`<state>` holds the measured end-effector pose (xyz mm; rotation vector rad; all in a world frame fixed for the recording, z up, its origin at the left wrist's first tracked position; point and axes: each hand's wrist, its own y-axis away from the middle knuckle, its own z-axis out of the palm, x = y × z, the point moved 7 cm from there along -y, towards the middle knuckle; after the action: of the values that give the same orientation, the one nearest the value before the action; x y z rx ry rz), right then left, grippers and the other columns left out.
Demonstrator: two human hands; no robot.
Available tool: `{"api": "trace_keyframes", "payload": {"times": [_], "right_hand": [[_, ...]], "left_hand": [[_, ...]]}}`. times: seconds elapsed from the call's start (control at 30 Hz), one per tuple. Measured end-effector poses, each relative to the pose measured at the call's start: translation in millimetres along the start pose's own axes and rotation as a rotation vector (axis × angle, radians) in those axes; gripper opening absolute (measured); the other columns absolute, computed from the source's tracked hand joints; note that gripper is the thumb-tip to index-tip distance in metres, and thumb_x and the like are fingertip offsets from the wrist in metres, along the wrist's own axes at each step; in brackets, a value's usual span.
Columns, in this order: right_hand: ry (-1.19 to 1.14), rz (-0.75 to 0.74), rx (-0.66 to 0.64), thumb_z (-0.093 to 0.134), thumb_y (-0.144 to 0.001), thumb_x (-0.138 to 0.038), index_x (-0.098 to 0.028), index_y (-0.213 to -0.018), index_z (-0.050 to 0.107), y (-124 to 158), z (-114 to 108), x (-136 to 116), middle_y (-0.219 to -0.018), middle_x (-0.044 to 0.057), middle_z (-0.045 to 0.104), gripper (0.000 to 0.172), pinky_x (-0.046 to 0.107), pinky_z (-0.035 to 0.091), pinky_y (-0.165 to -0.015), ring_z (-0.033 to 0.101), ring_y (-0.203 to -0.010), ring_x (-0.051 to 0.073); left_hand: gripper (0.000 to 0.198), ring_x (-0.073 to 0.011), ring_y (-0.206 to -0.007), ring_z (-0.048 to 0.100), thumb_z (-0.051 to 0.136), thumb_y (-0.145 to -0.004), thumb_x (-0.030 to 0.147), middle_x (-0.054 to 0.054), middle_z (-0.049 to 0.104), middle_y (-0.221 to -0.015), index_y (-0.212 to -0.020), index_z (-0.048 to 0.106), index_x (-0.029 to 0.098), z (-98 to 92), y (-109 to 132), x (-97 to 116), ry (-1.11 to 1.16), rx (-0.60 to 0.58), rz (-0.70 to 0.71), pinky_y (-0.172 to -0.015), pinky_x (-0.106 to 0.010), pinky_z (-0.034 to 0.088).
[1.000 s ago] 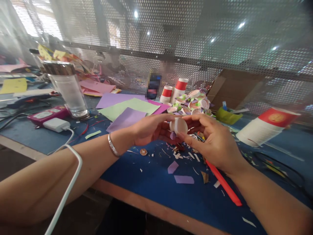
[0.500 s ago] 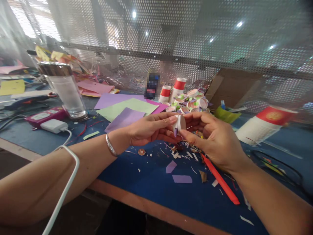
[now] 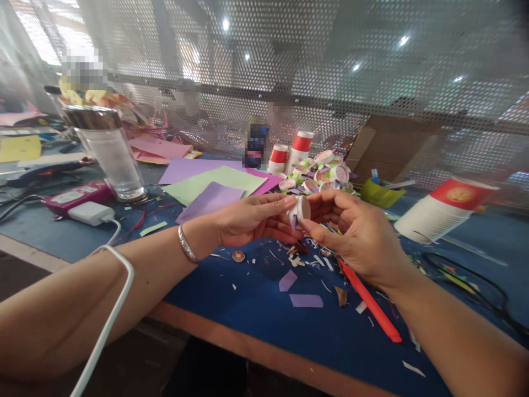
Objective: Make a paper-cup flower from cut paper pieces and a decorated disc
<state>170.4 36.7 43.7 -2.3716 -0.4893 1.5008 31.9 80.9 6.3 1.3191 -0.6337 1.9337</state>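
Note:
Both hands meet above the blue table [image 3: 248,309] and pinch a small white round cap [image 3: 301,208] with a bit of purple paper at its lower edge. My left hand [image 3: 252,220], with a silver bracelet on the wrist, grips the cap from the left with thumb and fingers. My right hand [image 3: 355,234] holds it from the right between thumb and forefinger. Paper scraps [image 3: 306,300] lie on the table under the hands.
A pile of decorated caps [image 3: 326,173] and red-and-white paper cups [image 3: 303,144] stand behind. A cup lies on its side [image 3: 442,212] at the right. Coloured paper sheets [image 3: 215,184], a glass jar [image 3: 111,154], a white charger [image 3: 91,213] and a red stick [image 3: 370,302] are nearby.
The cap has been turned from facing me to nearly edge-on between the fingers. Both hands stayed in place over the table.

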Motion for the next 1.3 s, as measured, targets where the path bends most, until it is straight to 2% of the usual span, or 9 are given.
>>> {"api": "trace_keyframes", "payload": {"times": [0.4,0.73,0.97,1.07,1.17,1.3], "right_hand": [[-0.025,0.039,-0.028,0.086,-0.074,-0.039,-0.019,-0.105,0.068,0.9,1.7,0.3,-0.096,0.005,0.074,0.041,0.031,0.059,-0.071,0.071,-0.083,0.019],[-0.009,0.051,-0.031,0.086,-0.071,-0.039,-0.019,-0.102,0.067,-1.5,4.0,0.7,-0.095,0.007,0.074,0.042,0.037,0.058,-0.076,0.07,-0.084,0.022],[0.108,-0.011,0.018,0.083,-0.074,-0.035,-0.021,-0.106,0.067,0.8,0.1,0.5,-0.098,0.005,0.074,0.038,0.037,0.06,-0.078,0.071,-0.084,0.021],[0.159,-0.065,0.032,0.08,-0.077,-0.032,-0.022,-0.111,0.067,0.6,-0.1,-0.8,-0.103,0.006,0.074,0.038,0.037,0.061,-0.079,0.072,-0.087,0.021],[0.205,-0.116,0.025,0.078,-0.078,-0.029,-0.021,-0.111,0.066,-0.3,1.3,-1.5,-0.104,0.007,0.074,0.036,0.037,0.061,-0.082,0.072,-0.088,0.021],[0.276,-0.152,0.031,0.077,-0.078,-0.028,-0.022,-0.11,0.067,-0.9,1.9,-0.8,-0.101,0.005,0.073,0.034,0.039,0.06,-0.083,0.072,-0.086,0.02]], "left_hand": [[0.03,-0.015,-0.08,0.074,0.053,-0.104,0.034,-0.01,0.075,-0.088,-0.104,0.069,0.009,-2.6,-0.8,-3.0,-0.023,-0.018,-0.063,-0.08,-0.028,0.059],[0.032,-0.0141,-0.074,0.073,0.052,-0.104,0.033,-0.009,0.073,-0.081,-0.101,0.07,0.006,-4.2,-0.7,-4.9,0.024,0.031,-0.106,-0.08,-0.029,0.059],[0.03,-0.0139,-0.075,0.073,0.053,-0.104,0.034,-0.009,0.075,-0.083,-0.102,0.07,0.009,-4.0,-1.2,-2.6,0.02,-0.01,-0.074,-0.08,-0.029,0.06],[0.025,-0.0147,-0.079,0.073,0.059,-0.101,0.035,-0.009,0.076,-0.09,-0.107,0.07,0.013,-2.8,-1.3,-0.9,-0.009,-0.033,-0.034,-0.084,-0.031,0.06],[0.021,-0.0146,-0.079,0.072,0.066,-0.097,0.034,-0.006,0.073,-0.088,-0.108,0.07,0.016,-5.1,-1.9,-0.6,-0.024,-0.008,-0.01,-0.086,-0.033,0.06],[0.021,-0.0134,-0.076,0.07,0.065,-0.096,0.034,-0.004,0.07,-0.086,-0.106,0.069,0.016,-7.3,-2.3,-1.6,-0.081,0.032,-0.01,-0.08,-0.03,0.059]]}}
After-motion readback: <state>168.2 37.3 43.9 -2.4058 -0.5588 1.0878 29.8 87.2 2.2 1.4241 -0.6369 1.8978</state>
